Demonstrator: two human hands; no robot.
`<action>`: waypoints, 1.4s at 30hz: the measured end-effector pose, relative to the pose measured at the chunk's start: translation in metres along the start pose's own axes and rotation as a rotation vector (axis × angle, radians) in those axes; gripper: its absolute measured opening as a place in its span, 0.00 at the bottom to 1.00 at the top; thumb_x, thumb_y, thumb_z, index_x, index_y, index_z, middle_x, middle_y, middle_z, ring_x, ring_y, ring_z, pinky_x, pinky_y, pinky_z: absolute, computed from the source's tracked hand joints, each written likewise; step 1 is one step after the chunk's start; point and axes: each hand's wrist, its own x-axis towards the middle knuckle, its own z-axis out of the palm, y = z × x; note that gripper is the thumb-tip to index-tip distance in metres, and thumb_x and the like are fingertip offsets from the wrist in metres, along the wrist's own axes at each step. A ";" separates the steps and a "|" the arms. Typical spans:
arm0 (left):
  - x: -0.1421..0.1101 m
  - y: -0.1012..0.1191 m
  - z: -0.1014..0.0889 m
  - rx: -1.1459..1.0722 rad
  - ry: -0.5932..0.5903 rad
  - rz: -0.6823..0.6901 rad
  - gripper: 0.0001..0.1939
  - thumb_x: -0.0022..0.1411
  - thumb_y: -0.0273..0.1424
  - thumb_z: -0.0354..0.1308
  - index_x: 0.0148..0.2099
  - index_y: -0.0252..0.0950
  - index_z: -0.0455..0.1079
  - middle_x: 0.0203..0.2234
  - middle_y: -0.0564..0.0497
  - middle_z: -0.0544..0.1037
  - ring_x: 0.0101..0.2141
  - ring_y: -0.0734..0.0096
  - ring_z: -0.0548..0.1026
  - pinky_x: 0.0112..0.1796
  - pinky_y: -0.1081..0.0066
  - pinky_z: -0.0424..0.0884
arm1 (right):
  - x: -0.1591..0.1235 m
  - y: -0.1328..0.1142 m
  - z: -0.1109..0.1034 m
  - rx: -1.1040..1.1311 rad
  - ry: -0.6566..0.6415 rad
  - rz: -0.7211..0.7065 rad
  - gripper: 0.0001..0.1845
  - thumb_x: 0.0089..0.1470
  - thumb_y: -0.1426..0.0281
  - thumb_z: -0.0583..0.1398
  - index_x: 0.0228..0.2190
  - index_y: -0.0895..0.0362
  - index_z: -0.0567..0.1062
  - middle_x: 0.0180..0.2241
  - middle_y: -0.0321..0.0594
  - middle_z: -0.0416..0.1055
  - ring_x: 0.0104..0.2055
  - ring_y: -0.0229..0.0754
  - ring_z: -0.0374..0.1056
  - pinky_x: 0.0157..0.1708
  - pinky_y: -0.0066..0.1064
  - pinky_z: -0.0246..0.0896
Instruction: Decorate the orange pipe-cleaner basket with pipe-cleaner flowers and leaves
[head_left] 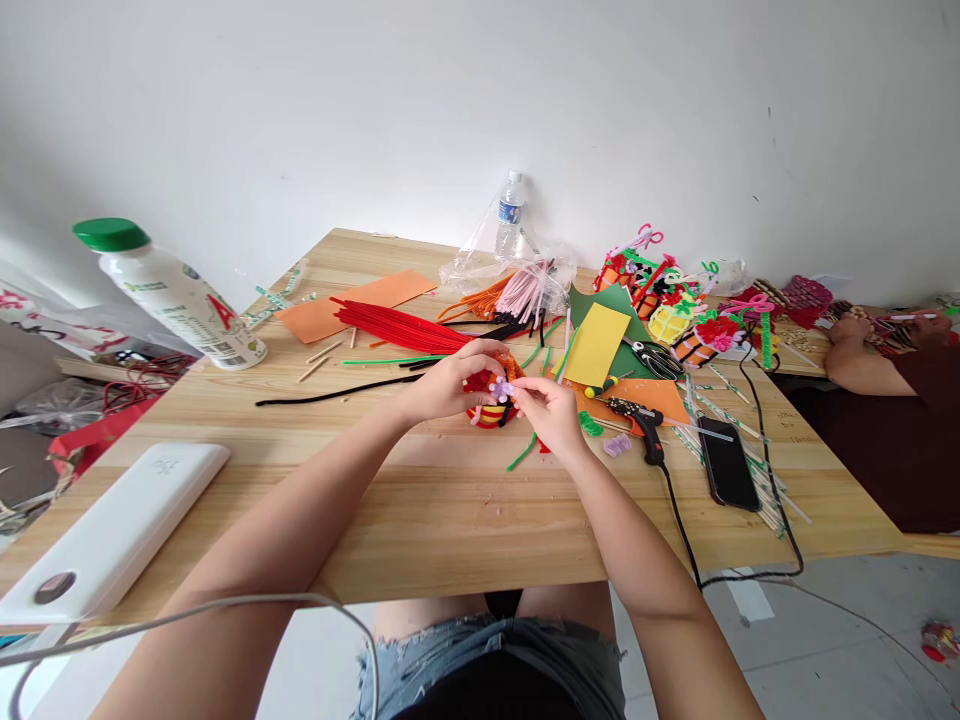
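Observation:
At the middle of the table, my left hand (453, 384) and my right hand (552, 408) meet, fingers closed in pinches. Between their fingertips is a small lilac pipe-cleaner flower (500, 389). Right behind and below it sits a small pipe-cleaner basket (491, 415) in red, yellow and black, partly covered by my fingers; I cannot tell whether either hand touches it. A bundle of red pipe cleaners (401, 328) lies behind my left hand. To the right of my right hand are a curled lilac piece (617, 445), a green piece (590, 424) and a black glue gun (646, 425).
Scissors (654, 357), yellow card (596, 342) and a phone (729, 463) lie on the right. Several finished baskets (675, 310) stand at the back right. A white bottle (176, 295) and a power bank (120, 525) stand left. Another person's arm (862, 360) rests far right.

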 end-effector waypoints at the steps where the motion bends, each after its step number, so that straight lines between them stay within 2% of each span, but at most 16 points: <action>1: 0.000 0.000 0.000 0.004 0.003 0.000 0.11 0.61 0.33 0.60 0.45 0.35 0.70 0.55 0.37 0.66 0.57 0.56 0.67 0.52 0.59 0.71 | 0.000 0.000 0.000 0.000 -0.009 -0.012 0.14 0.48 0.59 0.64 0.31 0.57 0.80 0.27 0.40 0.77 0.23 0.37 0.69 0.24 0.29 0.70; 9: 0.001 0.002 0.002 0.046 0.009 -0.003 0.11 0.61 0.34 0.60 0.44 0.36 0.69 0.54 0.38 0.66 0.55 0.58 0.69 0.50 0.61 0.72 | 0.001 -0.001 -0.007 -0.178 -0.048 -0.186 0.11 0.54 0.62 0.61 0.33 0.55 0.80 0.30 0.41 0.76 0.22 0.37 0.70 0.23 0.29 0.67; 13: 0.000 0.002 0.002 0.065 0.008 -0.011 0.11 0.61 0.34 0.61 0.44 0.36 0.70 0.54 0.38 0.66 0.55 0.58 0.69 0.49 0.62 0.72 | 0.001 -0.002 -0.008 -0.199 -0.054 -0.228 0.10 0.55 0.65 0.60 0.33 0.55 0.80 0.30 0.40 0.75 0.21 0.36 0.69 0.23 0.29 0.67; 23: 0.000 0.003 0.002 0.079 0.029 0.000 0.11 0.60 0.34 0.62 0.43 0.36 0.70 0.53 0.38 0.67 0.55 0.58 0.70 0.49 0.61 0.72 | 0.003 0.004 -0.004 -0.060 -0.030 -0.181 0.12 0.52 0.59 0.63 0.30 0.54 0.79 0.34 0.40 0.70 0.30 0.38 0.68 0.23 0.28 0.70; 30: 0.000 0.005 0.003 0.080 0.033 -0.013 0.10 0.60 0.34 0.61 0.43 0.36 0.70 0.53 0.39 0.68 0.54 0.58 0.70 0.48 0.62 0.73 | 0.003 0.009 -0.003 -0.049 -0.022 -0.140 0.11 0.51 0.59 0.64 0.30 0.55 0.77 0.32 0.38 0.71 0.25 0.35 0.67 0.22 0.27 0.68; 42: -0.002 0.004 0.003 0.104 0.022 -0.010 0.13 0.60 0.33 0.61 0.46 0.36 0.66 0.54 0.38 0.67 0.51 0.60 0.71 0.46 0.63 0.74 | 0.002 0.016 -0.001 -0.068 0.020 -0.104 0.11 0.50 0.60 0.64 0.30 0.55 0.75 0.33 0.39 0.73 0.30 0.38 0.69 0.25 0.27 0.67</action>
